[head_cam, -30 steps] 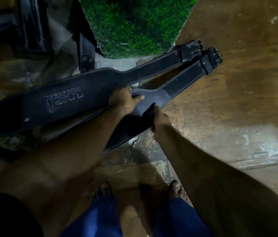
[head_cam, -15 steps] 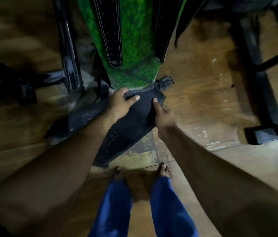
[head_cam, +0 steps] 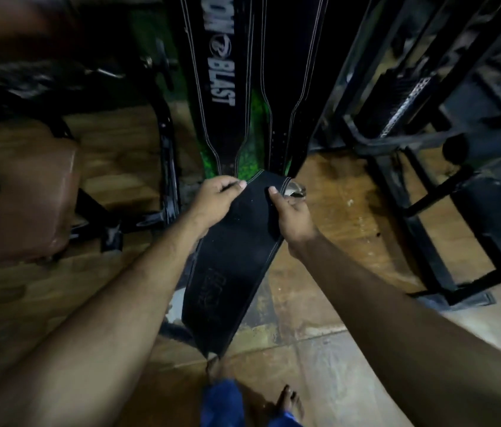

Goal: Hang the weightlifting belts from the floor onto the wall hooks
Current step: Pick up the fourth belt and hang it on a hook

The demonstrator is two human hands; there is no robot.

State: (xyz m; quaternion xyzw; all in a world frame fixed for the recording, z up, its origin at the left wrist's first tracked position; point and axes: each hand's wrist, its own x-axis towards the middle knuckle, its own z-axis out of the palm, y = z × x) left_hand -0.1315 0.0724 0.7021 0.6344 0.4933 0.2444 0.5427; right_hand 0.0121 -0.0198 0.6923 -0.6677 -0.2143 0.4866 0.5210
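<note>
I hold a black weightlifting belt lifted off the floor, its wide part hanging down toward my feet. My left hand grips its upper left edge, and my right hand grips the upper right edge beside a metal buckle. Straight ahead, two black belts hang against the green wall: one lettered "BLAST" on the left and another to its right. The hooks are out of view.
A brown padded bench on a black frame stands to the left. Black gym machine frames crowd the right side. The wooden floor is under my bare feet.
The belt went from lying on the floor to being lifted between both hands. My view rose, bringing the hanging belts on the wall into sight.
</note>
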